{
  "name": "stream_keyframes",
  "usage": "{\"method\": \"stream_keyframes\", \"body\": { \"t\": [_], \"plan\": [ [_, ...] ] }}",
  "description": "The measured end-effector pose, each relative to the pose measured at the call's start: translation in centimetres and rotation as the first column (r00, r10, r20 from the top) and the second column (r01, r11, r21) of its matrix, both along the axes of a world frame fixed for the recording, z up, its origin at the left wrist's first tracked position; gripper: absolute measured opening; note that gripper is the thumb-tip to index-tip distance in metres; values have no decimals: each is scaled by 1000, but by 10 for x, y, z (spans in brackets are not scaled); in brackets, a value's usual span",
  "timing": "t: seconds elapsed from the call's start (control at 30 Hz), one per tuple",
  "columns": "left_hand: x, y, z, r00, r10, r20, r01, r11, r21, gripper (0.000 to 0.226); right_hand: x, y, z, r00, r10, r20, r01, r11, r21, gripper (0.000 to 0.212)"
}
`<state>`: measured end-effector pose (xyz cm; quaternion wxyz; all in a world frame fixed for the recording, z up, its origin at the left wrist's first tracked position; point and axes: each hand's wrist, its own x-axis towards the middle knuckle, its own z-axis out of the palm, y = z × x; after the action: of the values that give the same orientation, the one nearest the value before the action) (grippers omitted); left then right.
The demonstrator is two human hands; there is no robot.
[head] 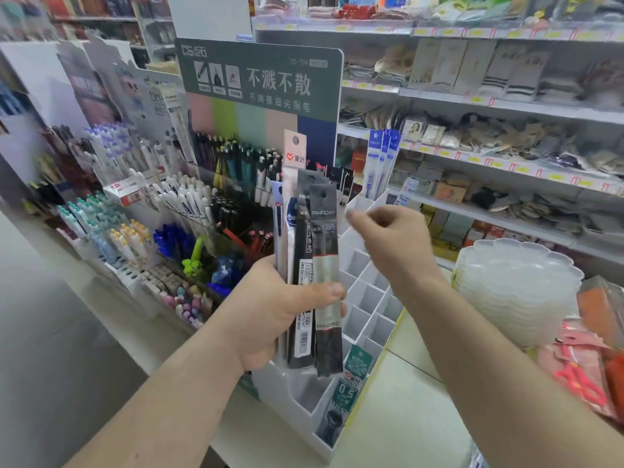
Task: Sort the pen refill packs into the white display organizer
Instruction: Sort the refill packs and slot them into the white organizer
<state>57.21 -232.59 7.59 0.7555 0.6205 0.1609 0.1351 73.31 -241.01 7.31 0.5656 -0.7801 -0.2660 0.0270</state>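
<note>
— Head view, what surrounds the white organizer (366, 304)?

— A pen display (189, 211) with a green header card (260, 79) stands on its left, shelves of socks (499, 76) behind, a stack of clear scalloped trays (516, 288) on its right on the worktop (405, 410).

— Anything in the way?

— The left hand (280, 315) grips a fan of refill packs (309, 265) upright in front of the organizer's left compartments, hiding them.

— How many packs?

— Four or five; they overlap. Three blue packs (383, 163) stand in a back compartment, one green pack (347, 390) in a front one.

— The right hand (391, 238)?

— Above the organizer, fingers loosely curled, holding nothing, blurred.
</note>
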Motion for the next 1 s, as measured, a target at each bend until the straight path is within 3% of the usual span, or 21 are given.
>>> {"method": "stream_keyframes", "body": {
  "t": [0.07,0.13,0.2,0.37,0.47,0.53,0.7,0.77,1.0],
  "plan": [
    [2,-3,-4,999,-27,-19,27,1000,-4,34,-21,-25,10,954,158,-254,-98,967,235,38],
    [6,-8,-8,998,-45,-33,45,999,3,35,-46,-42,12,896,341,-284,-302,937,175,26],
    [11,-14,-14,996,-69,-48,69,998,-2,38,-59,-49,5,888,393,-240,-381,920,95,13],
    [16,-27,-26,976,-212,-42,205,969,-142,31,-61,-63,-12,933,250,-258,-224,966,128,16],
    [18,-30,-31,961,-263,-87,231,933,-274,36,-62,-75,-17,936,224,-272,-190,971,148,5],
    [19,-32,-34,957,-273,-99,232,923,-308,43,-63,-82,-20,930,218,-297,-164,967,195,14],
    [21,-36,-40,960,-243,-137,215,957,-193,47,-57,-94,-27,878,140,-459,19,946,325,30],
    [21,-37,-43,966,-206,-153,182,970,-161,37,-56,-96,-30,843,139,-520,85,920,383,33],
    [24,-43,-49,972,-150,-182,143,988,-51,33,-67,-91,-38,925,84,-371,54,937,346,16]
  ]
}}
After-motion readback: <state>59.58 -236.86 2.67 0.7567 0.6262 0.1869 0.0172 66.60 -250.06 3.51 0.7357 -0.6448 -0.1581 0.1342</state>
